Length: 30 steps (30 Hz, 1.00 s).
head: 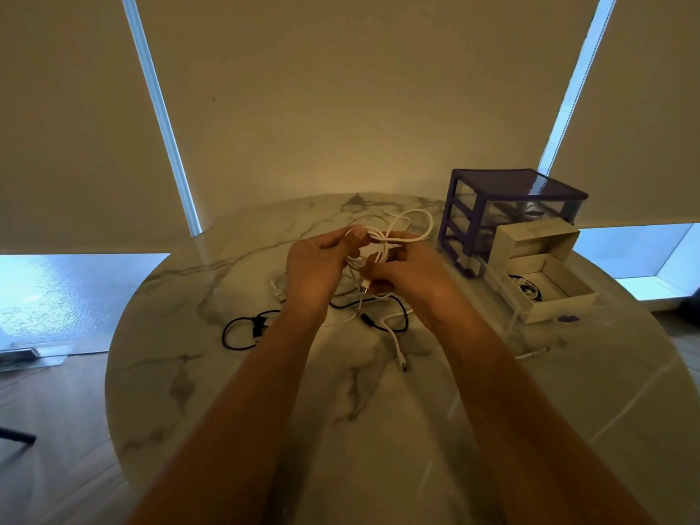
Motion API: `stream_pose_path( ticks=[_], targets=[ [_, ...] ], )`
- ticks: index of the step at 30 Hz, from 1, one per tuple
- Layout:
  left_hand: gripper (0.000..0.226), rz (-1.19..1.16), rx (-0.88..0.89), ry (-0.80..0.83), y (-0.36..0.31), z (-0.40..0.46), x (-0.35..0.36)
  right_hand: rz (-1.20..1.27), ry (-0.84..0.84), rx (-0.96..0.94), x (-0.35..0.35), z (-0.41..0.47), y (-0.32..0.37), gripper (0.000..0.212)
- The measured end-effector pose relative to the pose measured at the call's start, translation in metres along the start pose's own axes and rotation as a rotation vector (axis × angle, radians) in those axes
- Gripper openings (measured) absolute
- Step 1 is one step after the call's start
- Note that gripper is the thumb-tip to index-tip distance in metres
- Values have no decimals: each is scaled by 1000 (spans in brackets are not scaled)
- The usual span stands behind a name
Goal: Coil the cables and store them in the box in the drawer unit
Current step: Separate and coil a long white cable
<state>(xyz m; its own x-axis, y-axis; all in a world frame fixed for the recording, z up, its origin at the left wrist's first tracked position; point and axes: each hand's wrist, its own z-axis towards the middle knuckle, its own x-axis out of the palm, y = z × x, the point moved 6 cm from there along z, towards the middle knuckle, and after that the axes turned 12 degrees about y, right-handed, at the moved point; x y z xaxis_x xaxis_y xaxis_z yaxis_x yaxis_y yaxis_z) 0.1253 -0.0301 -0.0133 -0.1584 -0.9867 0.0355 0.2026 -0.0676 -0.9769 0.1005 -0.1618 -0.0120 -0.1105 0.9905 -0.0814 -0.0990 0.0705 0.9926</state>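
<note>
Above the middle of the marble table, my left hand (pixel 322 265) pinches a looped white cable (pixel 407 231) at its top. My right hand (pixel 407 274) grips the same cable lower down, fingers curled round its strands. Under the hands lie a black cable (pixel 242 329) in a loose loop at the left and another white cable (pixel 396 341) trailing toward me. A purple drawer unit (pixel 503 206) stands at the right. Its lowest clear drawer is pulled out and carries an open white box (pixel 560 293) with a coiled cable (pixel 528 288) inside.
A second white box (pixel 530 238) sits behind the open one, against the drawer unit. A small white plug end (pixel 536 352) lies near the table's right side. A small purple piece (pixel 568 318) rests beside the box. The round table's (pixel 189 373) edge curves at left.
</note>
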Motion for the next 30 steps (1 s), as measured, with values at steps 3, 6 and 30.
stream_pose_path(
  ticks=[3,6,30],
  targets=[
    [14,-176,-54,-40,4,0,-5,-50,39,94,2,-1,-5,50],
    [25,-280,-85,-73,3,0,-13,-255,34,164,-4,-3,-8,39],
    [21,-464,-65,70,2,9,-18,-898,-89,246,-29,-1,-18,18]
  ],
)
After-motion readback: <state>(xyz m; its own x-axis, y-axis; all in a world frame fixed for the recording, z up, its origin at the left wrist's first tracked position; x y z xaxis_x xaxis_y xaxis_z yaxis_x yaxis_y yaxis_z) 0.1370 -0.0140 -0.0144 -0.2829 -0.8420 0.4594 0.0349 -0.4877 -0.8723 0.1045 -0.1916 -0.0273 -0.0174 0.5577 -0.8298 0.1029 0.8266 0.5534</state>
